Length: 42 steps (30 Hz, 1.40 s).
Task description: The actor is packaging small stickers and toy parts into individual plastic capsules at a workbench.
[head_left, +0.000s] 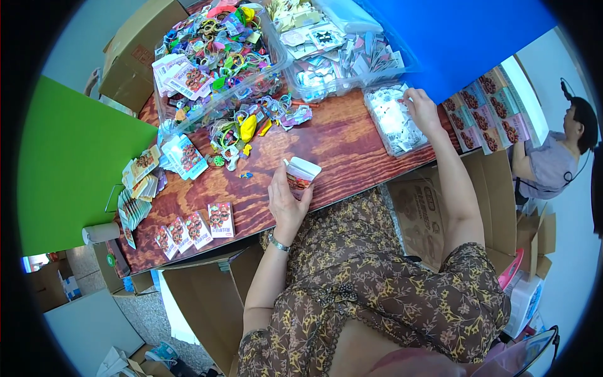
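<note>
My left hand (286,204) is wrapped round a small printed paper box (300,179), whose white top flap stands open. It is held just over the near part of the table. My right hand (422,112) reaches to a clear plastic tray (402,151) heaped with small white packets (391,116). Its fingers are pinched together at the tray's far right; what lies between them is too small to make out. Several closed boxes of the same kind (221,220) lean in a row on the table at the near left.
A big clear bin (217,113) of colourful trinkets stands at the far left; another clear bin (352,85) holds cards. Loose trinkets (248,129) and stacked cards (185,157) lie before them. Cardboard cartons (427,213) stand below the table edge. Another person (553,160) is at the right.
</note>
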Available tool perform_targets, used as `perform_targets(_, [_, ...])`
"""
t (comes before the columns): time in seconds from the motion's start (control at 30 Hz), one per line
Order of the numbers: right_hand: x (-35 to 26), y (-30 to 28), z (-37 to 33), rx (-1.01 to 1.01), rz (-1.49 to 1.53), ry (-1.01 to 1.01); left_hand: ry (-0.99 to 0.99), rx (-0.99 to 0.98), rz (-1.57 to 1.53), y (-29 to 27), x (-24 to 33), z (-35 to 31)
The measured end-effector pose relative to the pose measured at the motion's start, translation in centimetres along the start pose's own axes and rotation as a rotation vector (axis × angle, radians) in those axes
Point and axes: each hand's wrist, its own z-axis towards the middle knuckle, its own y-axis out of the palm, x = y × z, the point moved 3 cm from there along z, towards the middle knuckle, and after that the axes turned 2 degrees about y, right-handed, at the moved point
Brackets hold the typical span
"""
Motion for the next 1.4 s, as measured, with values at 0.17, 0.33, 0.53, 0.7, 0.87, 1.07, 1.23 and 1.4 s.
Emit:
perform_targets(0.17, [0.5, 0.0, 0.4, -0.061, -0.053, 0.032, 0.006, 0.014, 0.002, 0.0, 0.0, 0.0])
perform_targets(0.33, [-0.6, 0.1, 0.0, -0.121, 0.066, -0.025, 0.016, 0.028, 0.001, 0.0, 0.0, -0.1])
perform_targets(0.53, [-0.7, 0.4, 0.4, -0.215, -0.005, 0.039, 0.015, 0.027, 0.008, 0.0, 0.1, 0.0])
perform_targets(0.7, [-0.7, 0.1, 0.7, -0.109, -0.101, -0.018, -0.005, 0.011, -0.004, -0.1, 0.1, 0.1])
perform_targets(0.87, [-1.0, -2.3, 0.4, 0.072, 0.067, -0.133, 0.013, 0.022, 0.0, 0.0, 0.0, -0.1])
perform_targets(1.07, [-1.6, -1.0, -1.1, -0.414, 0.361, 0.206, 0.01, 0.026, -0.007, 0.1, 0.0, 0.0])
perform_targets(1.23, [-2.7, 0.5, -2.9, -0.371, 0.048, 0.036, 0.012, 0.03, -0.011, 0.0, 0.2, 0.0])
perform_targets(1.4, [-2.3, -1.3, -2.0, -0.296, 0.246, 0.13, -0.021, 0.018, -0.052, 0.0, 0.1, -0.1])
